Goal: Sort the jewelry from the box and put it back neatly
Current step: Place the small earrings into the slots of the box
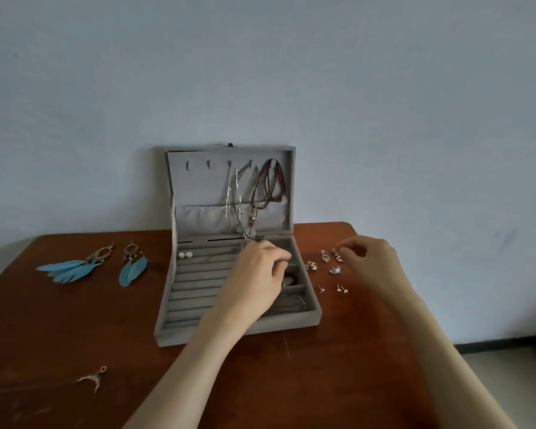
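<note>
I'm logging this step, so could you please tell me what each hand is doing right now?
Left hand: fingers curled over the jewelry box; any hold cannot be told.
Right hand: fingers curled at the small earrings; grip cannot be told.

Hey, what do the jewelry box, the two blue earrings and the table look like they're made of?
Jewelry box: grey, matte, soft-looking fabric, probably velvet or suede-like. Blue earrings: likely feathers, by their vaned shape, on dull, antique-looking metal tops. Table: reddish-brown wood or wood veneer, slightly glossy and scuffed.
</note>
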`<state>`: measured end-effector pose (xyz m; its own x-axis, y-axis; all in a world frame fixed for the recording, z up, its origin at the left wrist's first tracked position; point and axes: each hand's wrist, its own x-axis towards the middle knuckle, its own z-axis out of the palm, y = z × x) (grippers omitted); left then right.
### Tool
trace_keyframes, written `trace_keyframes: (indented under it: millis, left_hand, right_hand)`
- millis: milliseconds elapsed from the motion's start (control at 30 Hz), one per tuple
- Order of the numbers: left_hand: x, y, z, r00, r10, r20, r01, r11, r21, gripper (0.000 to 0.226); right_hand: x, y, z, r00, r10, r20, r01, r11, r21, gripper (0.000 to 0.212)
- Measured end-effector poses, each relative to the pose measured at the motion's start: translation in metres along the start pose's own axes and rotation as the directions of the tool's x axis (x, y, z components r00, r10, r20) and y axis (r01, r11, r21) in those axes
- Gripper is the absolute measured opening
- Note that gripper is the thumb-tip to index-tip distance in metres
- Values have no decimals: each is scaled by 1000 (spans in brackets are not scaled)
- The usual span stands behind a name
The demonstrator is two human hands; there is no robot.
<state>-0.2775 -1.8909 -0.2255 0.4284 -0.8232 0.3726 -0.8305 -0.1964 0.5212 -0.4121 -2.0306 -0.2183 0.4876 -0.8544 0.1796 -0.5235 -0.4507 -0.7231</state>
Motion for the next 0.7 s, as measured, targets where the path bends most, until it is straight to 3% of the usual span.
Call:
trace_keyframes:
  millis: [100,267,500,700]
  left_hand:
    - [11,12,19,997,-32,68,30,999,32,27]
    - [26,19,34,989,-134,58,129,988,79,28]
    - [29,28,40,982,-162,93,139,967,215,35]
    - [33,36,44,971,-210,110,155,914,374,29]
  right_hand:
    - [4,16,11,1000,13,23,-11,997,-74,18]
    - [7,12,34,978,-170,117,200,920,-336,30]
    - [7,15,36,950,-282,138,311,903,-297,24]
    - [9,17,37,954,-251,162,293,889,-351,19]
